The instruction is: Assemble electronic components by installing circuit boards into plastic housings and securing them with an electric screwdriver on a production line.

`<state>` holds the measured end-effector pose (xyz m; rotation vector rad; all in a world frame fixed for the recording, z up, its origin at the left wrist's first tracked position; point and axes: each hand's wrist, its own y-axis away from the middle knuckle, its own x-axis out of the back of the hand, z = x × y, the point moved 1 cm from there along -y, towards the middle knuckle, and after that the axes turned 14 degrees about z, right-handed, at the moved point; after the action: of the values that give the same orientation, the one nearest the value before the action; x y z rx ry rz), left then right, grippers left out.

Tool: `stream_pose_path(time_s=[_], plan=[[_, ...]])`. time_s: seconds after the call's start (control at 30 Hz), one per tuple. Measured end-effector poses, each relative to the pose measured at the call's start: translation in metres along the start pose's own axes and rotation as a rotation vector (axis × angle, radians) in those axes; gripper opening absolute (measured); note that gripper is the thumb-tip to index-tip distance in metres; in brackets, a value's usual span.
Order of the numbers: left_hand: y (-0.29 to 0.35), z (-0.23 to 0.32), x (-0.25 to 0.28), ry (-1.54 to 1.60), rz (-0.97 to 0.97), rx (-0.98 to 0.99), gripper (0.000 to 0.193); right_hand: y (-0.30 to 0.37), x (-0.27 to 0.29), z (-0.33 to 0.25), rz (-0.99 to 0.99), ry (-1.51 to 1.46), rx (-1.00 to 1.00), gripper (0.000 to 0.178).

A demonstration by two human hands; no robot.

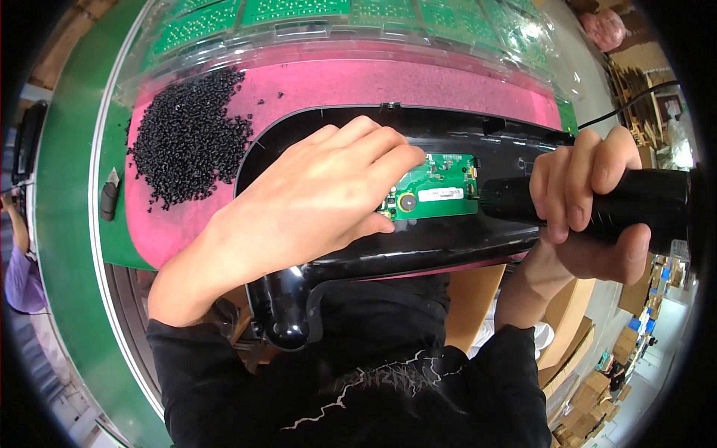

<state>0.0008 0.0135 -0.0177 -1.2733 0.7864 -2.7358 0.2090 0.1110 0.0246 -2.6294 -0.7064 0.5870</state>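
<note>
A glossy black plastic housing (418,252) lies across the work mat, its hollow side up and a rounded arm sticking out at its near left. Inside it sits a green circuit board (452,210) with a white label and a round component. My left hand (314,194) reaches over the housing, thumb and fingers closed on the board's left end; some fingertips are hidden. In my right hand (582,187) is a black electric screwdriver (657,198), held level with its narrow end at the board's right edge. Whether its tip touches a screw is too dark to tell.
On the pink mat (314,86) a heap of small black screw-like parts (187,142) lies left of the housing. Clear plastic trays (299,31) with green circuit boards stand behind. A dark wrapped object (110,200) rests at the left. A black cable (627,104) runs at right.
</note>
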Motion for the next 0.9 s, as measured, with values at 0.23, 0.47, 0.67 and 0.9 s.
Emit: stream_pose_path(time_s=[0.23, 0.47, 0.67, 0.9], plan=[[0.001, 0.001, 0.003, -0.029, -0.041, -0.017, 0.059, -0.001, -0.004, -0.002, 0.087, 0.046, -0.046, 0.048], [0.002, -0.001, 0.007, 0.006, 0.049, -0.049, 0.051, -0.001, 0.009, -0.007, 0.094, -0.302, -0.206, 0.044], [0.004, 0.003, 0.013, 0.019, 0.125, -0.067, 0.034, -0.023, 0.036, -0.007, 0.926, -0.579, -0.461, 0.031], [-0.019, -0.006, 0.024, -0.106, 0.253, -0.031, 0.029, -0.003, 0.020, -0.033, 0.250, 0.258, 0.379, 0.065]])
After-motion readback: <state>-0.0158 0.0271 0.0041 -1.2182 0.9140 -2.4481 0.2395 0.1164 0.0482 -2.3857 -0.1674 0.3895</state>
